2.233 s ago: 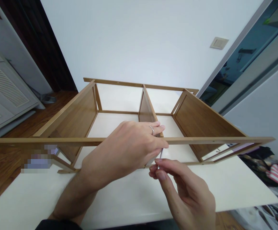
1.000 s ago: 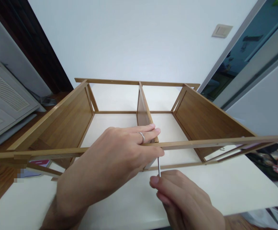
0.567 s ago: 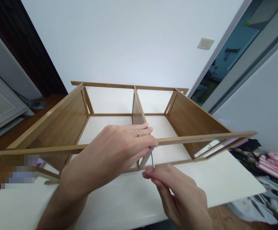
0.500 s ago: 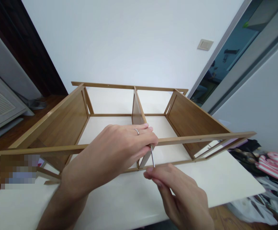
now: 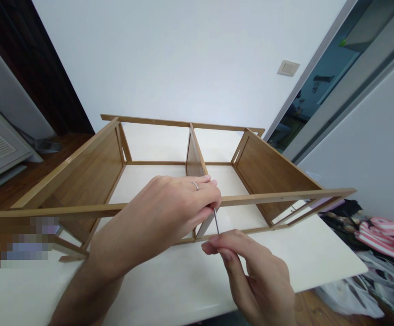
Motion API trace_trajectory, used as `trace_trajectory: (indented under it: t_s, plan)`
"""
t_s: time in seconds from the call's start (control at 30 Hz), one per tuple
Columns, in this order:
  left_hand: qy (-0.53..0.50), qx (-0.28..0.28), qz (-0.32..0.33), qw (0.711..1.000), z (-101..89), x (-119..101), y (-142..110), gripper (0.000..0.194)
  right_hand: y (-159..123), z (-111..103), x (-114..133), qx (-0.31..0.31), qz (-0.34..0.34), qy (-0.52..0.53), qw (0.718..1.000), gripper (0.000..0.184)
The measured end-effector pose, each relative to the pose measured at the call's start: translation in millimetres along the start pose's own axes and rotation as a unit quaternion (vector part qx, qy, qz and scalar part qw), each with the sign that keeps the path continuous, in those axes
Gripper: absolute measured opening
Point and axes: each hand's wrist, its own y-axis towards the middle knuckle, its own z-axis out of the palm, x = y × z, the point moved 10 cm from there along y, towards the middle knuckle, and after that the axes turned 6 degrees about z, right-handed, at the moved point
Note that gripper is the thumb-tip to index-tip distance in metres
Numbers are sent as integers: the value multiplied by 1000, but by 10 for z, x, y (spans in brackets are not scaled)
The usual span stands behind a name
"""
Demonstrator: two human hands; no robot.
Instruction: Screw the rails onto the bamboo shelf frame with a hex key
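Note:
A wooden shelf frame (image 5: 258, 199) lies on its side on a white table (image 5: 169, 280). My left hand (image 5: 179, 203), with a ring on one finger, is wrapped over the front rail where the middle shelf (image 5: 197, 156) meets it. Just below those fingertips, my right hand (image 5: 254, 267) pinches a thin metal hex key (image 5: 216, 222) between thumb and fingers. The key's upper end reaches the underside of the joint by my left fingers; the fastener there is hidden. Its lower end disappears into my right fingers.
Side panels (image 5: 278, 163) stand at both ends of the frame. A white wall (image 5: 183, 59) rises behind it. Striped cloth (image 5: 383, 235) and plastic bags (image 5: 349, 294) lie at the right, beyond the table's edge. A louvered cabinet (image 5: 0, 140) stands at the left.
My right thumb and fingers have shifted a little around the hex key, with the index finger more bent. My left hand keeps its hold; the view has shifted slightly.

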Motion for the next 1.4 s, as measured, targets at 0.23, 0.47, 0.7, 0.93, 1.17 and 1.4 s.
trace_trajectory:
  t_s: [0.23, 0.47, 0.7, 0.93, 1.17, 1.4]
  plan:
    - [11, 3, 27, 1000, -11, -73, 5, 18, 16, 5, 19, -9, -3, -13, 1000, 22]
    - [14, -14, 40, 999, -30, -84, -4, 18, -29, -42, 104, -20, -42, -81, 996, 36]
    - [-4, -25, 43, 999, -27, -51, -19, 17, -71, -34, 162, 53, -71, -100, 991, 45]
    - [-23, -28, 47, 998, -18, -23, -49, 19, -66, 4, 78, 133, -92, -86, 983, 45]
    - [-22, -24, 51, 998, -38, -37, -36, 22, -53, 17, 97, 119, -116, -103, 981, 37]
    - [-22, -26, 52, 998, -53, -57, -21, 22, 6, 8, 73, 65, -126, -171, 975, 31]
